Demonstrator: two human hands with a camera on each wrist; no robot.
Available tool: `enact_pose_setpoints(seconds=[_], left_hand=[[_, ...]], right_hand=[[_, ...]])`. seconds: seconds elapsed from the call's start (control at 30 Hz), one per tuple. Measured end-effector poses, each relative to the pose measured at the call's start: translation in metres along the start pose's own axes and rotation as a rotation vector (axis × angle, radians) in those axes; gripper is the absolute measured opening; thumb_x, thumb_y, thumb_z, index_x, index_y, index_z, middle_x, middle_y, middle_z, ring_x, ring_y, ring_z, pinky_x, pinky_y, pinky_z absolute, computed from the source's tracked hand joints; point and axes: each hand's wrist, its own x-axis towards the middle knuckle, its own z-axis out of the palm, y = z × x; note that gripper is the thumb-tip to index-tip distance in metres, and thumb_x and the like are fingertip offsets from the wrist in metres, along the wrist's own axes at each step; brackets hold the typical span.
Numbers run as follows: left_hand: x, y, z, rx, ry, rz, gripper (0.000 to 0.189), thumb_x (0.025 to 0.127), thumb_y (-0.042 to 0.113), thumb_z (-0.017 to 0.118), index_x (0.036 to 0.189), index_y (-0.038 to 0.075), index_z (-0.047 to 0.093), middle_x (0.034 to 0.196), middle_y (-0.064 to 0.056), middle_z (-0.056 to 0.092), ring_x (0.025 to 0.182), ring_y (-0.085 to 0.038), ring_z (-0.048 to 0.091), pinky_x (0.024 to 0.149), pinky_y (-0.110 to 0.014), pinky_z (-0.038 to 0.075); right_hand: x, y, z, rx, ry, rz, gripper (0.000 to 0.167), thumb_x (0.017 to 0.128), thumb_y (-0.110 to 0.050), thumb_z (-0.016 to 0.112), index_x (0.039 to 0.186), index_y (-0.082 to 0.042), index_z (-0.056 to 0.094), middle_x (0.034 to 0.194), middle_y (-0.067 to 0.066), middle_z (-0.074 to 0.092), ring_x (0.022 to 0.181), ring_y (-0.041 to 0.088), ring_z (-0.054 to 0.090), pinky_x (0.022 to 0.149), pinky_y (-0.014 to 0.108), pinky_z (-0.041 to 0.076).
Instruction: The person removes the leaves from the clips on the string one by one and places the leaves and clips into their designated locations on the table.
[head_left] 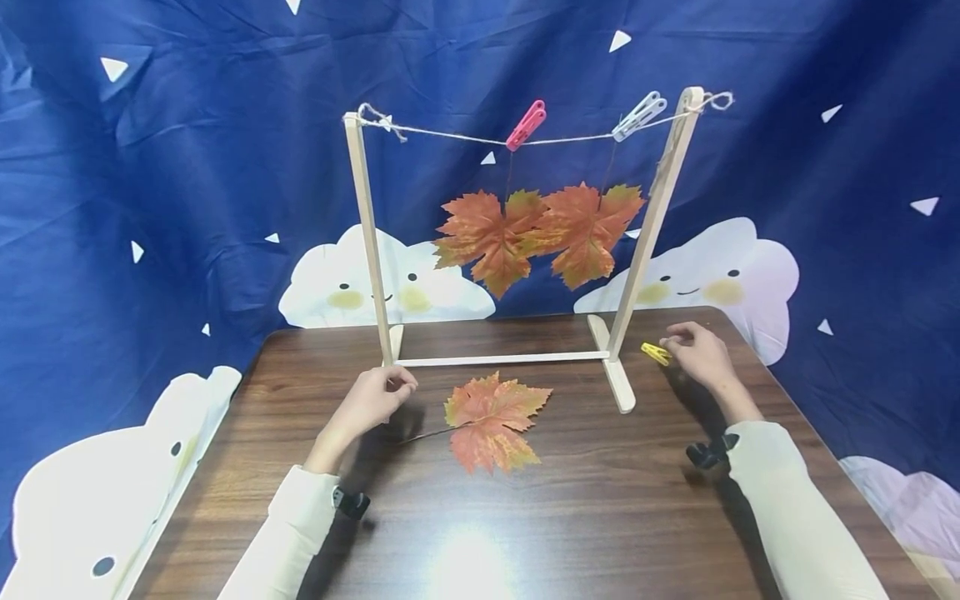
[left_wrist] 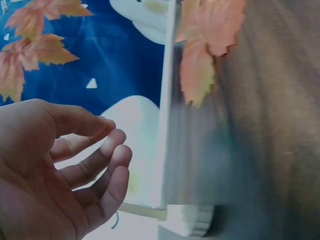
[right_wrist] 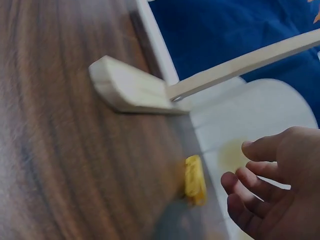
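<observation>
An orange maple leaf (head_left: 495,421) lies on the table, its thin brown stem pointing left. My left hand (head_left: 378,396) hovers just beyond the stem's end, fingers loosely curled; in the left wrist view the hand (left_wrist: 75,165) holds nothing. On the table right of the wooden stand lies a yellow clothespin (head_left: 656,353). Close beside it is my right hand (head_left: 701,354). The right wrist view shows a gap between the relaxed fingers and the yellow clothespin (right_wrist: 195,180). A pink clothespin (head_left: 527,125) and a pale blue clothespin (head_left: 639,116) each pin a hanging leaf (head_left: 587,233) by its stem.
The wooden stand (head_left: 654,225) has two uprights with a string (head_left: 450,133) tied between their tops. A thin white bar (head_left: 502,359) joins its feet low down. Behind the brown table (head_left: 570,517) hangs a blue cloth (head_left: 187,167) with white clouds.
</observation>
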Motion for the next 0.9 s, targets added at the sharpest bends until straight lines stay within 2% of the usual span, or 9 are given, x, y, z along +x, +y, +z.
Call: enact_pose_setpoints(seconds=[0.03,0.1,0.23,0.33,0.43,0.6,0.73,0.9], left_hand=[[0.000,0.002,-0.003,-0.007,-0.001,0.001,0.009,0.100,0.014,0.071,0.101,0.009,0.078,0.091,-0.003,0.075,0.081,-0.015,0.065,0.073,-0.031,0.054],[0.001,0.005,-0.007,-0.015,-0.001,0.005,0.008,0.100,0.014,0.070,0.102,0.010,0.077,0.093,-0.004,0.075,0.085,-0.017,0.066,0.076,-0.030,0.052],[0.004,0.015,-0.014,-0.028,0.002,0.023,0.009,0.101,0.015,0.069,0.103,0.011,0.077,0.098,-0.010,0.078,0.088,-0.020,0.068,0.078,-0.032,0.054],[0.007,0.022,-0.019,-0.026,0.018,0.039,0.009,0.101,0.014,0.069,0.102,0.011,0.077,0.099,-0.012,0.078,0.086,-0.018,0.066,0.079,-0.032,0.053],[0.009,0.029,-0.024,-0.023,0.036,0.045,0.010,0.101,0.013,0.068,0.103,0.011,0.078,0.097,-0.010,0.078,0.084,-0.017,0.064,0.079,-0.032,0.052],[0.013,0.041,-0.031,-0.031,0.066,0.063,0.010,0.102,0.014,0.068,0.103,0.013,0.078,0.092,-0.006,0.078,0.080,-0.016,0.065,0.074,-0.031,0.052],[0.015,0.052,-0.035,-0.046,0.090,0.089,0.009,0.101,0.013,0.069,0.104,0.012,0.077,0.091,-0.003,0.078,0.080,-0.015,0.068,0.073,-0.030,0.054],[0.016,0.066,-0.040,-0.070,0.113,0.099,0.009,0.100,0.011,0.070,0.105,0.011,0.077,0.090,-0.006,0.078,0.082,-0.018,0.070,0.075,-0.032,0.055]], right_hand=[[0.000,-0.004,-0.002,0.004,0.003,-0.006,0.042,0.105,-0.024,0.064,0.132,0.008,0.063,0.121,0.032,0.073,0.099,0.043,0.076,0.077,0.029,0.051],[-0.001,-0.011,-0.006,0.039,-0.002,-0.011,0.039,0.105,-0.023,0.063,0.131,0.007,0.064,0.118,0.032,0.074,0.092,0.041,0.078,0.072,0.027,0.053],[-0.002,-0.026,-0.015,0.096,0.010,-0.028,0.032,0.105,-0.022,0.064,0.122,0.005,0.066,0.106,0.030,0.076,0.070,0.022,0.074,0.060,0.020,0.053],[-0.004,-0.036,-0.022,0.120,0.031,-0.054,0.026,0.105,-0.022,0.064,0.113,0.002,0.068,0.094,0.024,0.076,0.064,0.011,0.068,0.057,0.020,0.053],[-0.006,-0.048,-0.029,0.140,0.044,-0.082,0.022,0.105,-0.022,0.063,0.109,0.000,0.069,0.084,0.013,0.076,0.061,0.008,0.064,0.056,0.021,0.050],[-0.009,-0.071,-0.043,0.161,0.039,-0.121,0.023,0.106,-0.023,0.064,0.108,0.000,0.067,0.078,-0.001,0.074,0.059,0.005,0.062,0.054,0.022,0.047],[-0.014,-0.090,-0.051,0.158,0.029,-0.148,0.022,0.106,-0.022,0.064,0.109,-0.001,0.068,0.079,-0.001,0.075,0.060,0.005,0.062,0.053,0.022,0.048],[-0.019,-0.113,-0.054,0.176,0.028,-0.185,0.023,0.105,-0.021,0.065,0.108,0.001,0.070,0.077,0.001,0.075,0.058,0.002,0.058,0.051,0.022,0.047]])
